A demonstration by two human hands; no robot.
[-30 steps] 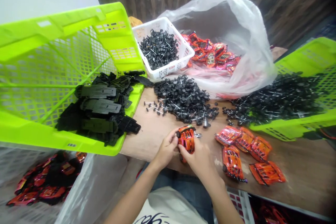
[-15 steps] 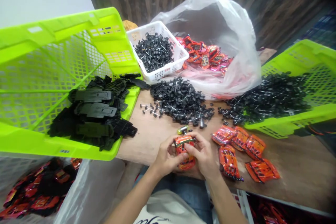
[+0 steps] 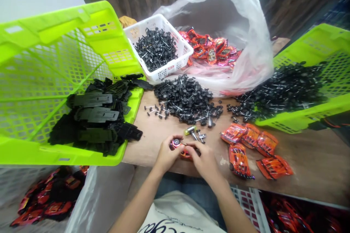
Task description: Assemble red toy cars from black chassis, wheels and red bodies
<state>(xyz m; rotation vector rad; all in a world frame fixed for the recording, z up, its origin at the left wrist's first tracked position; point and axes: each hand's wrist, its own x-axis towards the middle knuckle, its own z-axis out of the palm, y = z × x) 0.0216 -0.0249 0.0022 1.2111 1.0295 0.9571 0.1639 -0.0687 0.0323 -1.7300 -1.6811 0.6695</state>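
My left hand (image 3: 167, 154) is closed around an orange-red toy car (image 3: 186, 155), low over the table's front edge. One black wheel (image 3: 176, 141) with a silvery hub shows by my left fingers. My right hand (image 3: 205, 160) is closed too, its thumb and fingertips pressed at the car's other end. A thin dark part shows between the hands, too small to name, and the fingers cover much of the car. Just beyond lie a small metal piece with a yellow-green end (image 3: 190, 130) and a wheel axle (image 3: 201, 135).
Wheel axles (image 3: 186, 98) are heaped mid-table, with more in a white basket (image 3: 171, 71) and the right green crate (image 3: 290, 125). Black car bases (image 3: 95, 114) fill the left green crate (image 3: 16, 153). Orange car bodies (image 3: 239, 160) lie at right; others fill a clear bag (image 3: 257, 58).
The toy car has been turned between my hands, so a wheel now faces up at left. My right fingers have come together near its middle. The view has shifted slightly.
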